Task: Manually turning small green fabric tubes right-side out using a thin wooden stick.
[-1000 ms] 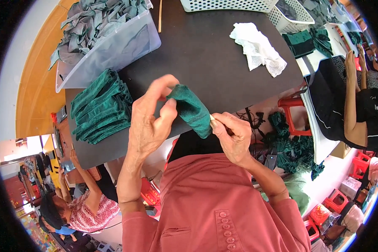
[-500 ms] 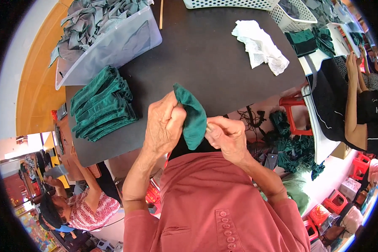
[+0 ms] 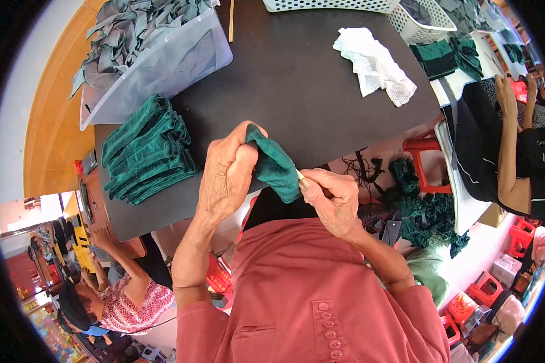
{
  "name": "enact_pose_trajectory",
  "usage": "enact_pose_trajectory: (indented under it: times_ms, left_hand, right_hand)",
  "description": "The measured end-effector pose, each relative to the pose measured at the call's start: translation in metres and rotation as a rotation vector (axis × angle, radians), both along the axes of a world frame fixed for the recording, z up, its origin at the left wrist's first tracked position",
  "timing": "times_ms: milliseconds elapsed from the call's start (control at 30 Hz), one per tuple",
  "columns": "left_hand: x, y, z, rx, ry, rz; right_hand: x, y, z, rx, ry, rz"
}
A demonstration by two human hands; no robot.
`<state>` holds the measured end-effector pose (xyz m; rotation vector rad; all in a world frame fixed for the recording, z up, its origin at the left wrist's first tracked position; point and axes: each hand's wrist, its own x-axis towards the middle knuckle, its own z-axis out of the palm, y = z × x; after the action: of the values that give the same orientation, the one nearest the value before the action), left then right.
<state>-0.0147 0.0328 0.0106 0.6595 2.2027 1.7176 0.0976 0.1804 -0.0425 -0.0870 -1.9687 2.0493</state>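
Note:
My left hand [image 3: 227,172] is closed on one end of a dark green velvety piece of fabric [image 3: 275,172], held up over the table's near edge. At the fabric's right edge, my right hand [image 3: 332,198] pinches a thin pale stick [image 3: 300,175] between thumb and fingers. Only a short tip of this stick shows, touching the fabric; the rest is hidden by the hand. Left of my left hand, a stack of folded green velvety pieces [image 3: 148,154] lies on the dark table [image 3: 260,72].
A clear plastic bin [image 3: 163,75] heaped with grey-green cloth stands at the far left. Beside it lies a thin wooden stick [image 3: 231,21]. A crumpled white cloth [image 3: 375,63] and white baskets [image 3: 333,5] are at the far right. Co-workers sit on both sides, near a red stool [image 3: 429,160].
My left hand has shifted slightly left, and the green fabric now slants down to the right. More of the pale tip shows at my right fingers, which have moved slightly.

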Motion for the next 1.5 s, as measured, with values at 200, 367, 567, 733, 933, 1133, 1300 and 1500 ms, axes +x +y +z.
enact_pose_trajectory:
  times_ms: [200, 367, 567, 733, 933, 1133, 1300, 1500]
  left_hand:
    - [0.009, 0.007, -0.002, -0.155, 0.124, 0.038]
    - [0.003, 0.004, 0.005, -0.166, 0.128, 0.066]
    - [0.004, 0.004, 0.001, -0.185, 0.198, 0.108]
    - [0.003, 0.01, -0.001, -0.273, 0.478, 0.127]
    - [0.006, 0.013, 0.002, -0.194, 0.264, 0.067]
    - [0.01, 0.017, 0.014, -0.102, 0.186, 0.075]
    - [0.01, 0.016, 0.001, -0.15, 0.296, 0.056]
    - [0.006, 0.023, 0.009, -0.117, 0.188, 0.007]
  right_hand:
    - [-0.002, -0.013, -0.004, -0.119, 0.037, -0.082]
    - [-0.007, -0.006, -0.005, 0.023, 0.037, -0.096]
    - [-0.012, -0.003, 0.002, 0.543, 0.144, -0.304]
    - [-0.013, -0.016, -0.004, 0.234, 0.188, -0.269]
    - [0.006, -0.022, 0.002, -0.749, -0.157, 0.194]
    - [0.0, -0.011, 0.014, 0.453, 0.077, -0.319]
    - [0.001, -0.01, 0.007, 0.157, 0.061, -0.194]
    - [0.004, -0.007, 0.003, -0.366, -0.142, 0.1]
